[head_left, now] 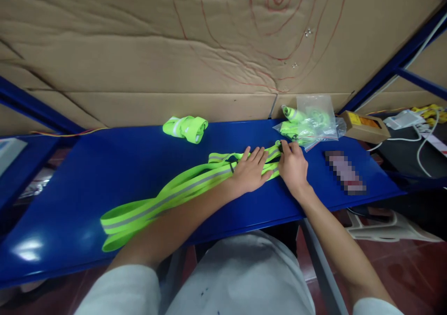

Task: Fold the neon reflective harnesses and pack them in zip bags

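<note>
A long neon-green strap with a grey reflective stripe (167, 196) lies stretched across the blue table (104, 166), from the front left toward the middle. My left hand (250, 169) lies flat on the strap near its right end, fingers stretched out. My right hand (293, 165) sits just right of it, fingers curled and pinching the strap's end by a small dark buckle.
A rolled neon strap (186, 127) lies at the back of the table. Clear plastic bags with more green straps (310, 121) sit at the back right, beside a small cardboard box (365, 126). White cables (424, 142) run at the far right. A cardboard wall (209, 49) stands behind.
</note>
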{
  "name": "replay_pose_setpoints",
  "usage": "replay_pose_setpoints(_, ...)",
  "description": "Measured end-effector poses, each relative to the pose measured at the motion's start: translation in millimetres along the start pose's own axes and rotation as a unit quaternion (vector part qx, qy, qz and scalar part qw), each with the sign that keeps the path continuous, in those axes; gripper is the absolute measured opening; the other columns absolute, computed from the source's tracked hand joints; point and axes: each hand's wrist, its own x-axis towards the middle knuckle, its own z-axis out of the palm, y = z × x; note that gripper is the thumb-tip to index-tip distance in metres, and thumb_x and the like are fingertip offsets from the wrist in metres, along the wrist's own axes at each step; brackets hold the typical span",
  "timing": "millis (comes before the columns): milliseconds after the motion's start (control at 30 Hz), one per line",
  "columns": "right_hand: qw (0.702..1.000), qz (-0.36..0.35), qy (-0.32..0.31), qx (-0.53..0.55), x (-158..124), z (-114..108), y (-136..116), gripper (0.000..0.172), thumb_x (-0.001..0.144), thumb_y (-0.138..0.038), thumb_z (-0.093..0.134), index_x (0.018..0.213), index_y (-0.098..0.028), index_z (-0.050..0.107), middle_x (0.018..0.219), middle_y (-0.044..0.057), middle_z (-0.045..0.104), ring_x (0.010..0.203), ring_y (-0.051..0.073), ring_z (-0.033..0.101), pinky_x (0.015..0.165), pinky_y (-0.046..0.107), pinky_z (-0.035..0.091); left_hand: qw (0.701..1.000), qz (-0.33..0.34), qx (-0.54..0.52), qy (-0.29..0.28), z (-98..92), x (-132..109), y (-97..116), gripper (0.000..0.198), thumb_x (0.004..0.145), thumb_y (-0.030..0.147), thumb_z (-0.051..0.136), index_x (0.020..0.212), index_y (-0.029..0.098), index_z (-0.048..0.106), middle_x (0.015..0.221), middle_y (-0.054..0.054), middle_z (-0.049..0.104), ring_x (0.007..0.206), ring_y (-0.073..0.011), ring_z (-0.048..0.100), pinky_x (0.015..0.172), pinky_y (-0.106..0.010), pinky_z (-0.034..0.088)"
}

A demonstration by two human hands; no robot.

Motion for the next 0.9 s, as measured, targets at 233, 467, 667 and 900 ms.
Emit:
replay_pose_setpoints(233, 0.983, -0.141, -0.090, -0.069, -8, 8, -4, 0.054, 0.099, -0.015, 0.037, 0.152, -0.009, 0.049, 0.120, 0.023, 0.061, 0.108, 0.035, 0.056, 0.087, 0.046, 0.055, 0.999, -0.031, -0.016, -0.022, -6.6, -2, 6, 0.078, 0.106, 0.055, 0.024, 0.163, 0.002, 0.026, 0.171, -0.018, 0.023, 0.160, -0.0313, 0.020, 0.133, -0.052, 0.008)
replay_pose_setpoints(467, 0.973, -0.138, -0.111, 0.148, -6, 6, 4, 0.055, 0.109, -0.040, 0.030, 0.144, -0.010, 0.059, 0.118, 0.019, 0.060, 0.115, 0.028, 0.059, 0.107, 0.044, 0.049, 0.999, -0.015, 0.000, -0.034, -14.4, -15, -16, 0.072, 0.107, 0.052, 0.019, 0.164, 0.008, 0.025, 0.172, -0.014, 0.021, 0.161, -0.0278, 0.017, 0.133, -0.053, 0.000)
replay_pose_setpoints(667, 0.997, 0.017, -0.070, 0.022, -7, 4, -4, 0.053, 0.098, -0.052, 0.059, 0.140, -0.020, 0.062, 0.144, 0.020, 0.054, 0.131, 0.040, 0.049, 0.106, 0.061, 0.040, 1.000, -0.012, -0.015, -0.010, -10.0, -20, -25, 0.074, 0.106, 0.055, 0.018, 0.163, 0.009, 0.029, 0.171, -0.015, 0.023, 0.161, -0.0299, 0.019, 0.132, -0.053, 0.006)
replay_pose_setpoints(900, 0.961, 0.154, -0.170, 0.152, 21, 12, 5, 0.064, 0.074, -0.048, 0.082, 0.124, -0.018, 0.056, 0.111, 0.010, 0.071, 0.101, 0.026, 0.067, 0.088, 0.039, 0.051, 1.000, -0.009, -0.018, 0.012, -6.3, -20, -24, 0.075, 0.106, 0.057, 0.019, 0.163, 0.009, 0.031, 0.170, -0.016, 0.026, 0.160, -0.0312, 0.021, 0.132, -0.054, 0.004)
